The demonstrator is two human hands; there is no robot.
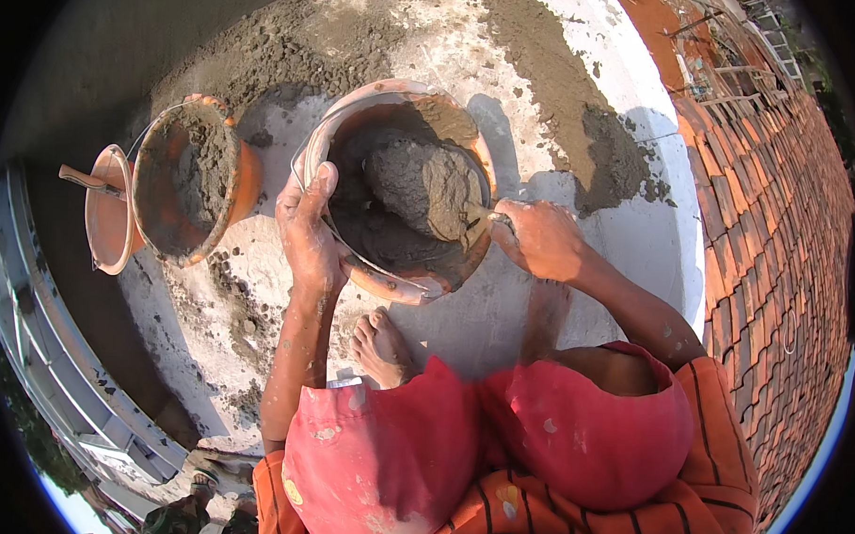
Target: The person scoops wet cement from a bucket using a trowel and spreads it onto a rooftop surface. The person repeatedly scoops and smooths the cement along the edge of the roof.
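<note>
An orange bucket (396, 89) caked with grey mortar is in front of me. My left hand (313, 227) grips its left rim, thumb on top and fingers down the outside. At the opposite side, my right hand (544, 238) is closed round the handle of a trowel (474, 215). The trowel's blade is inside the bucket, hidden under a heap of wet mortar (416, 187). More mortar coats the inner wall and bottom.
Left stands a second orange bucket (246, 181) with mortar inside, beside a smaller orange pail (110, 223) holding a wooden-handled tool (91, 181). Mortar (601, 151) is spread over the pale slab (635, 246). A tiled roof (767, 251) borders it right. Another person's foot (204, 474) shows lower left.
</note>
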